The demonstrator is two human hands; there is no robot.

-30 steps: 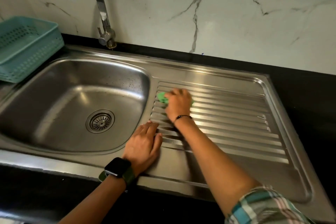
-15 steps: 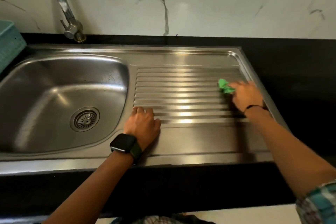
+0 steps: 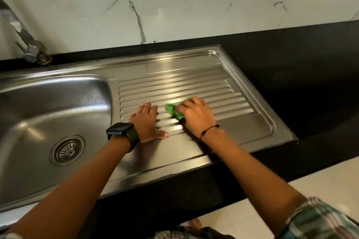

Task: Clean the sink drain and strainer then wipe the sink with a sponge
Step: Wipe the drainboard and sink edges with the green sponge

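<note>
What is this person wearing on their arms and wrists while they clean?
The left hand has a dark smartwatch with a rectangular black face on a dark green strap. The right hand has a thin black cord bracelet at the wrist. Both forearms are bare; a plaid sleeve in teal, white and dull pink starts near the right elbow.

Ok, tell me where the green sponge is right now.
In the head view, the green sponge lies on the ridged drainboard, right of the basin, held under the right hand, with the left hand resting flat just to its left.
</note>
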